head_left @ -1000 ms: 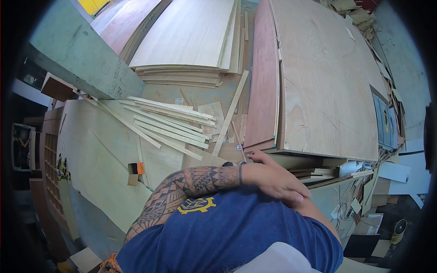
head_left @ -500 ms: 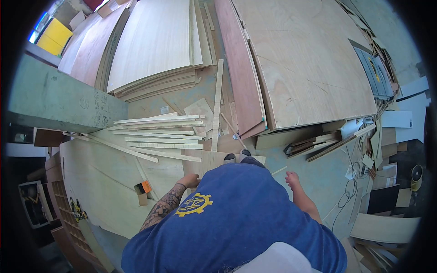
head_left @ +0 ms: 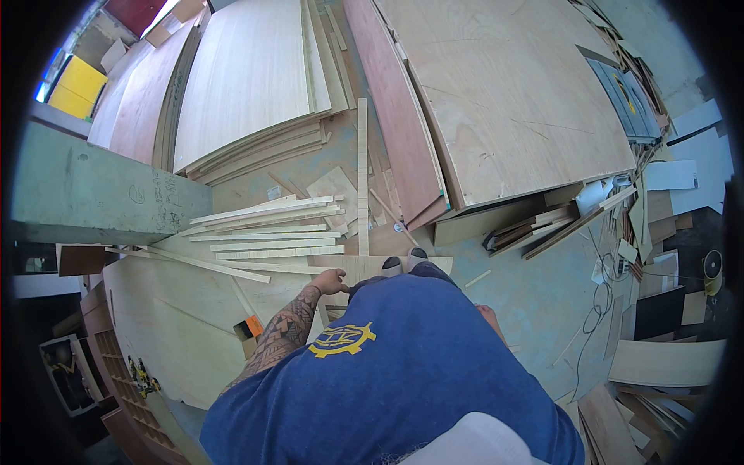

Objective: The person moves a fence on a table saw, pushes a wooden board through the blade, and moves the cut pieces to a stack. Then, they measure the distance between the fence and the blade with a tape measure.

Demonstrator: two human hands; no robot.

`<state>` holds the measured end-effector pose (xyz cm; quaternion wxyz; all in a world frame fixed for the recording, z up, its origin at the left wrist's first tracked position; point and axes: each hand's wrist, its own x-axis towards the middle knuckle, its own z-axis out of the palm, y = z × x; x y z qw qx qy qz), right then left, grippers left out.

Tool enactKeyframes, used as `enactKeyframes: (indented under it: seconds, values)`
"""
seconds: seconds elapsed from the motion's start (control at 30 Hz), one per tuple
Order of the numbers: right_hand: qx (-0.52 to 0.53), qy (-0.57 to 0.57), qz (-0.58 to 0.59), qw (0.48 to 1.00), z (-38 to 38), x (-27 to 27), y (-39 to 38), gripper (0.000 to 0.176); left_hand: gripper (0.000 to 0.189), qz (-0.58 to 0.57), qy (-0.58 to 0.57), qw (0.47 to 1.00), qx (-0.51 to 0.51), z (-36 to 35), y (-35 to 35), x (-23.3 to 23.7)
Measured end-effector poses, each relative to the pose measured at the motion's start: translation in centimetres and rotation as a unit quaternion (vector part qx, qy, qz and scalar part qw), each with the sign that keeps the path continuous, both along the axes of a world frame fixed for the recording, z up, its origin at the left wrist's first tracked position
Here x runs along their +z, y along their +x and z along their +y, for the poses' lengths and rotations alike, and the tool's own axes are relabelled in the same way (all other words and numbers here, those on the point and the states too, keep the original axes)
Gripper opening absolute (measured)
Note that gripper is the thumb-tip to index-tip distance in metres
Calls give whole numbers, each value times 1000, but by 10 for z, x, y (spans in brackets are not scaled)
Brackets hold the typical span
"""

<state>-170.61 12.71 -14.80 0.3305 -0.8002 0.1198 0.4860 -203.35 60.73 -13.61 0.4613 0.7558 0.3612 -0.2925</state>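
Observation:
My left hand (head_left: 332, 281), on the tattooed arm, hangs beside my left thigh with its fingers loosely curled and a little apart. Nothing shows in its grasp. Just beyond it lie several pale wood strips (head_left: 279, 252), stacked roughly side by side on the floor. One long strip (head_left: 363, 178) points away from my feet, its near end by a light board (head_left: 356, 267). Low at my right side, my right hand (head_left: 487, 315) is mostly hidden behind my blue shirt; its fingers cannot be made out.
Large plywood sheets (head_left: 240, 70) are stacked at the back left, and a big plywood panel (head_left: 511, 101) leans at the right. A concrete beam (head_left: 108, 186) juts in from the left. Offcuts (head_left: 542, 229) and a loose cable (head_left: 597, 310) lie on the right.
My left hand has moved forward and slightly right. My right hand has dropped back toward my body, now largely behind the shirt. The view has shifted slightly.

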Motion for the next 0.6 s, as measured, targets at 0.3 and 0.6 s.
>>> enactKeyframes:
  seconds: [0.3, 0.6]
  values:
    - [31, -6, -29, 999, 9, 23, 42, 36, 45, -50, 12, 949, 312, -2, -28, -70]
    - [112, -39, -32, 992, 68, 43, 103, 37, 42, -48, -17, 911, 409, -90, -84, -99]
